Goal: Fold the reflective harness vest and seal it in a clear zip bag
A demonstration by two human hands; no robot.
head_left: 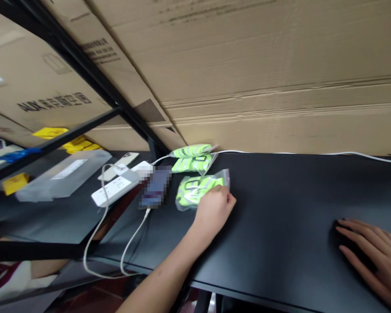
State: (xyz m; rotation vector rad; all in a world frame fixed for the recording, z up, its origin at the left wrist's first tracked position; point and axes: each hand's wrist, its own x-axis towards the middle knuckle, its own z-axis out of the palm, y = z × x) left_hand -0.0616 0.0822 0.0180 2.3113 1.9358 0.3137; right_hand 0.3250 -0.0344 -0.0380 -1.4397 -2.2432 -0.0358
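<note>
Closed in a fist, my left hand (217, 204) grips the right end of a clear plastic bag holding a folded neon-yellow reflective vest (190, 191). Its fingertips are hidden behind the knuckles. The bag is at the table's left part. Just behind it lie two similar bagged neon-yellow vests (195, 163), close together against the cardboard. Far to the right, my right hand (374, 256) rests low over the black tabletop (280, 226) with its fingers stretched out and holds nothing.
Left of the vests lie a phone (157, 187) with a white cable, a white power strip (117, 189) and another phone (119, 166). A black metal frame (130, 117) and large cardboard (263, 65) bound the back. A clear plastic bag (65, 174) and yellow packets lie on the neighbouring table.
</note>
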